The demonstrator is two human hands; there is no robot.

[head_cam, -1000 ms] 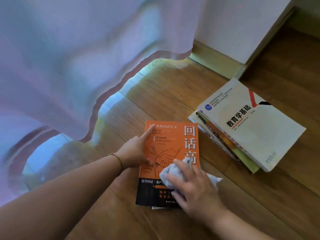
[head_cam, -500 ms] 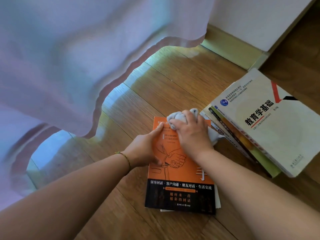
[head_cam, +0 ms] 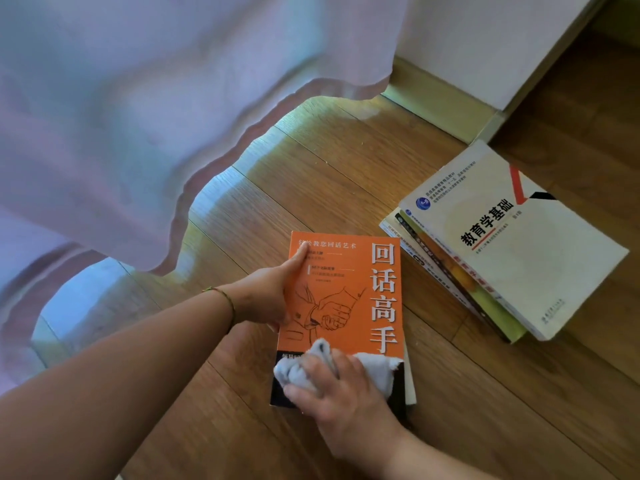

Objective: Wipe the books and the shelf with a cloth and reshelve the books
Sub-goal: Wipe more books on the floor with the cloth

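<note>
An orange book (head_cam: 349, 289) with a black lower band lies flat on the wooden floor (head_cam: 346, 161). My left hand (head_cam: 266, 296) holds its left edge, with the thumb lying along the cover. My right hand (head_cam: 343, 393) grips a bunched pale grey cloth (head_cam: 377, 370) and presses it on the book's black lower band. Another thin book's edge shows under the orange one at its lower right. To the right lies a stack of several books (head_cam: 516, 244), topped by a cream-covered one.
A pale purple curtain (head_cam: 138, 116) hangs over the left and top of the view, its hem just above the floor. A white wall or cabinet side (head_cam: 485, 39) with a skirting board (head_cam: 440, 102) stands behind the stack.
My right hand has drawn the cloth down the cover from the book's top edge to its lower band. My left hand has stayed on the left edge.
</note>
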